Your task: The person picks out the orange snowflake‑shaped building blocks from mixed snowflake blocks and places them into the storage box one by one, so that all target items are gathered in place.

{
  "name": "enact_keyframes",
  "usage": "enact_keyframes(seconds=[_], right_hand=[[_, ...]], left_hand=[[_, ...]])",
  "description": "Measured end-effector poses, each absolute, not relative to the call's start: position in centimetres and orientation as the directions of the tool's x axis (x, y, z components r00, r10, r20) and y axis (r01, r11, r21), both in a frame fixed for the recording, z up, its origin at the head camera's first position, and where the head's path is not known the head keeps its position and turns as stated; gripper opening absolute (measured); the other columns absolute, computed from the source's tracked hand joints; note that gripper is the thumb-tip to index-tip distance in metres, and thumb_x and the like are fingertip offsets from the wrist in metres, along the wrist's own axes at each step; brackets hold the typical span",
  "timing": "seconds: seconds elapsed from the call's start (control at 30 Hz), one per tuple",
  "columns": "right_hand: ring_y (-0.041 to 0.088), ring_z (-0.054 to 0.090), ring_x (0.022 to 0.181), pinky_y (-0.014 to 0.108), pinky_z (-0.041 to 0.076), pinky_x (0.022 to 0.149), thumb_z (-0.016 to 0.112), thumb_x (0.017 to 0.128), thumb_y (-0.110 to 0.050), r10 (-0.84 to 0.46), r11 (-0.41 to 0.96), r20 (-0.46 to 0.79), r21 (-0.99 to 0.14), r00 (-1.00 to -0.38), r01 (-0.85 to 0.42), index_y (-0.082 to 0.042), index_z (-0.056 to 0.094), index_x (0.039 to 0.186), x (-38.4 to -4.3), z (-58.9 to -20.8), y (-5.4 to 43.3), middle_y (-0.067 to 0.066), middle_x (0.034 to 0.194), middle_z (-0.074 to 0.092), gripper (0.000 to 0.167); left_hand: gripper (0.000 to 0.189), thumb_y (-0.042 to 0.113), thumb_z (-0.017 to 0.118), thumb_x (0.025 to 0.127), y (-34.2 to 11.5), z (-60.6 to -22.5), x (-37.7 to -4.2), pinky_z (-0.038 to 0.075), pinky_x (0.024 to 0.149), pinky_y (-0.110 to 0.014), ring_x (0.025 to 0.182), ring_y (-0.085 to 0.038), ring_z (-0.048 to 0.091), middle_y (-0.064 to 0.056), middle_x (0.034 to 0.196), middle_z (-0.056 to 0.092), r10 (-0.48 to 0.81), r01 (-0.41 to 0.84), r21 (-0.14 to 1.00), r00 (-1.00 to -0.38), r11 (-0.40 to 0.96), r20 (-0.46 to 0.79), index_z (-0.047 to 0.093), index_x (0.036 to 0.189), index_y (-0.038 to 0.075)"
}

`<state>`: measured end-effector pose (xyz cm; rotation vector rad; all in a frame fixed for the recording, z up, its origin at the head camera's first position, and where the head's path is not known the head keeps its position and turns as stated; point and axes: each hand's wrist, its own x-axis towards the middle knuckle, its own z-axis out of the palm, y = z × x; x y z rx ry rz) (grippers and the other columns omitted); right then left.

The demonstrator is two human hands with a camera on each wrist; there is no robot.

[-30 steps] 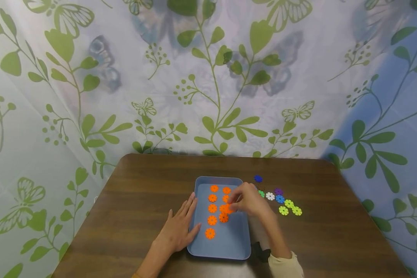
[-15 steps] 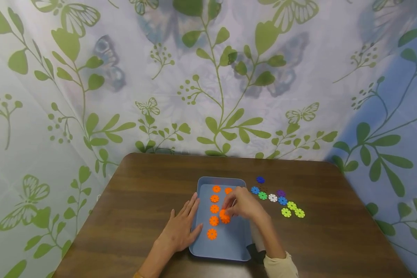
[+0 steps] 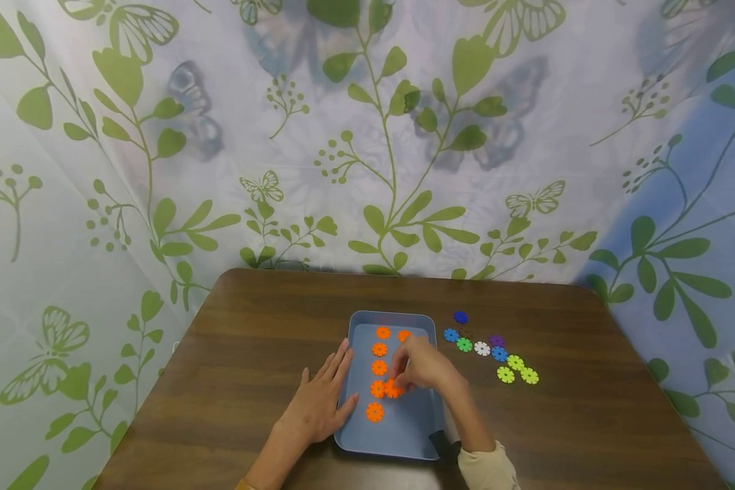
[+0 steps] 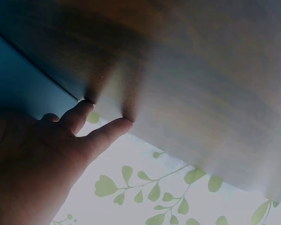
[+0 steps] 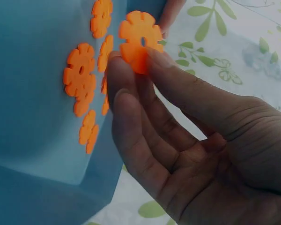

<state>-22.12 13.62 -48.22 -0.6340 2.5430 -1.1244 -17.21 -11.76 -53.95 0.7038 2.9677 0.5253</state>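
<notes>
My right hand is over the right half of a blue-grey tray, pinching an orange notched disc between thumb and fingertips. In the right wrist view the held disc is tilted up, with a small slot in its middle. Beside it in the tray, flat orange discs form a left column of several. Another orange disc lies at the far right of the tray; my right hand hides others. My left hand lies with fingers spread along the tray's left rim, fingertips at the table in the left wrist view.
Right of the tray, loose notched discs lie on the brown wooden table: a white disc, a green disc, a purple disc, plus blue and yellow ones. A leaf-patterned curtain hangs behind the table.
My right hand has moved a little toward the near end of the tray with the orange disc. The left hand keeps its place at the rim; the head view has shifted slightly.
</notes>
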Motion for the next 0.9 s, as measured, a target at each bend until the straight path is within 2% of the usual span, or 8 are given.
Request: enact_keyframes(seconds=[0.23, 0.47, 0.7, 0.9], right_hand=[[0.020, 0.065, 0.049, 0.034, 0.058, 0.050, 0.085, 0.077, 0.016, -0.491, 0.635, -0.165, -0.740, -0.855, -0.222, -0.003, 0.076, 0.069, -22.2, -48.6, 13.2, 0.003, 0.061, 0.068, 0.023], [0.021, 0.066, 0.048, 0.032, 0.056, 0.048, 0.084, 0.076, 0.016, -0.487, 0.685, -0.225, -0.698, -0.844, -0.209, -0.005, 0.075, 0.066, -22.2, -49.0, 13.0, 0.003, 0.059, 0.068, 0.025], [0.023, 0.069, 0.048, 0.034, 0.057, 0.047, 0.088, 0.076, 0.013, -0.427, 0.760, -0.285, -0.627, -0.858, -0.170, -0.007, 0.075, 0.064, -22.2, -49.4, 12.8, 0.003, 0.056, 0.067, 0.027], [0.021, 0.070, 0.049, 0.030, 0.052, 0.045, 0.091, 0.076, 0.007, -0.359, 0.841, -0.307, -0.517, -0.882, -0.162, -0.011, 0.073, 0.061, -22.1, -49.5, 12.4, 0.001, 0.052, 0.066, 0.029]], left_hand=[[0.079, 0.043, 0.057, 0.109, -11.8, -54.0, -17.3, 0.034, 0.112, -0.081, 0.159, -0.039, 0.036, -0.008, 0.182, 0.013, 0.436, 0.419, 0.338, -0.900, 0.843, 0.028, 0.024, 0.172, 0.008], [0.079, 0.042, 0.057, 0.109, -11.8, -54.0, -17.3, 0.035, 0.112, -0.080, 0.158, -0.039, 0.037, -0.008, 0.182, 0.014, 0.437, 0.422, 0.333, -0.899, 0.843, 0.032, 0.024, 0.172, 0.008], [0.079, 0.042, 0.058, 0.109, -11.9, -54.0, -17.2, 0.035, 0.112, -0.081, 0.158, -0.039, 0.038, -0.008, 0.181, 0.015, 0.437, 0.424, 0.333, -0.899, 0.842, 0.040, 0.025, 0.172, 0.007], [0.079, 0.041, 0.058, 0.109, -11.9, -54.0, -17.2, 0.036, 0.111, -0.081, 0.158, -0.039, 0.038, -0.009, 0.181, 0.016, 0.440, 0.428, 0.336, -0.897, 0.839, 0.043, 0.025, 0.171, 0.006]])
